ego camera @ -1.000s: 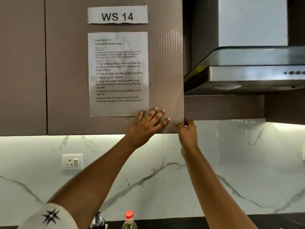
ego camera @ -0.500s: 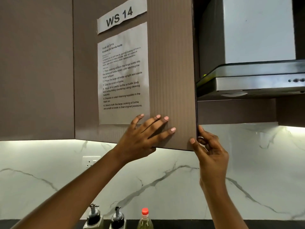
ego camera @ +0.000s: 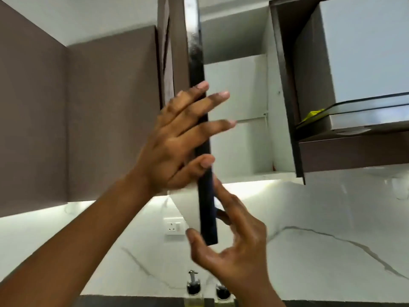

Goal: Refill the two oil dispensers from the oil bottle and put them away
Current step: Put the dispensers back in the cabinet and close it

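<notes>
Closed cupboard: at 9 o'clock of our view we see a brown wall cupboard with its door shut and a strip of light beneath it.
Wall socket: a white socket sits on the marble backsplash, at 6 o'clock from the left hand.
Left hand: our left hand lies flat against the outer face of the cabinet door. Its fingers are straight and spread, with the tips reaching past the door's dark edge toward 2 o'clock. It grips nothing.
Left oil dispenser: the left oil dispenser stands upright at 6 o'clock of our view, on the dark surface by the backsplash. It has a black pour spout, and yellowish oil shows in its glass at the frame's bottom edge.
Cabinet door: the cabinet door is swung open and we see it edge-on. Its dark edge runs from 12 o'clock down to just below the centre.
Right oil dispenser: the right oil dispenser stands just beside the first, at its 3 o'clock, partly hidden by our right wrist.
Right hand: our right hand grips the door's lower corner, with the thumb on the outer face and curled fingers on the inner side. It is blurred.
Cabinet inside: we see white walls and one shelf, at 3 o'clock from the door.
Range hood: the range hood is at 3 o'clock of our view. A yellow-green thing lies on its left end, and we cannot tell what it is.
</notes>
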Tool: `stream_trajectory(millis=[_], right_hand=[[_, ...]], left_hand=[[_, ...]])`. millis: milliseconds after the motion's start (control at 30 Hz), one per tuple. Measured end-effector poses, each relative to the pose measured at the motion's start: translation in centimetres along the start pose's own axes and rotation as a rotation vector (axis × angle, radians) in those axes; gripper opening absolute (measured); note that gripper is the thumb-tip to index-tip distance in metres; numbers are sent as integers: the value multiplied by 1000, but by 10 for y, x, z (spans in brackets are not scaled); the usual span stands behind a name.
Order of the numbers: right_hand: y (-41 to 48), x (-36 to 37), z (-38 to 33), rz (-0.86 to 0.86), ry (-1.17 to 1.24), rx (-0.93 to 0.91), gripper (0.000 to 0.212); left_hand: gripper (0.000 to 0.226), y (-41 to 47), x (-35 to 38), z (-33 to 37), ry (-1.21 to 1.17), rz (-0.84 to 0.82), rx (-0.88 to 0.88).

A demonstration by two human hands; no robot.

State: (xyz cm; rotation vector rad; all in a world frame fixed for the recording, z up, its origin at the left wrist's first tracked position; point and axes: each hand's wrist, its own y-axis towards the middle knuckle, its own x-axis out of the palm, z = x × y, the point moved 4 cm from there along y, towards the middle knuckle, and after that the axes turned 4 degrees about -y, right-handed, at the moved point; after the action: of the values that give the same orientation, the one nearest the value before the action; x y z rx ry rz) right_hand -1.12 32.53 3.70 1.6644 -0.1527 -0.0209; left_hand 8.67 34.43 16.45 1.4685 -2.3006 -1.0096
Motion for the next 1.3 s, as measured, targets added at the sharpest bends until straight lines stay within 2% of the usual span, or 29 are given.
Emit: stream_trajectory(millis=[167,400,467,567,633,767,867,967,1067,1200,1233,1300], right_hand=[[-3,82,-38,-107,16,-35,84],[-9,167,-57,-402,1,199,98],[-9,189,-59,-453,-41,216,99],[-8,220,-62,-432,1,208,100],[-9,240,-64,-423,-1,202,100],[-12,277,-69,-431,-91,209,102],[-13,301,-70,-406,-123,217,102],[-17,317,-69,-350,-137,236,98],[-17,321,-64,-288,-83,219,91],[-21,303,-51,-363,136,151,86],[-23,293,-45,-370,215,165,85],[-36,269,-23,-359,260,213,79]], left_hand=[[58,-33,-75,-35,162,-185,111],[44,-58,-143,-55,351,-560,161],[48,-63,-154,-63,403,-700,131],[59,-72,-167,-77,500,-901,59],[57,-83,-174,-86,566,-1020,11],[65,-113,-187,-107,660,-1178,-99],[87,-134,-194,-120,678,-1196,-153],[96,-145,-198,-125,651,-1205,-205],[86,-141,-197,-125,658,-1193,-227],[64,-140,-183,-107,694,-1201,-415],[60,-139,-176,-98,679,-1142,-468],[55,-141,-153,-71,571,-896,-563]])
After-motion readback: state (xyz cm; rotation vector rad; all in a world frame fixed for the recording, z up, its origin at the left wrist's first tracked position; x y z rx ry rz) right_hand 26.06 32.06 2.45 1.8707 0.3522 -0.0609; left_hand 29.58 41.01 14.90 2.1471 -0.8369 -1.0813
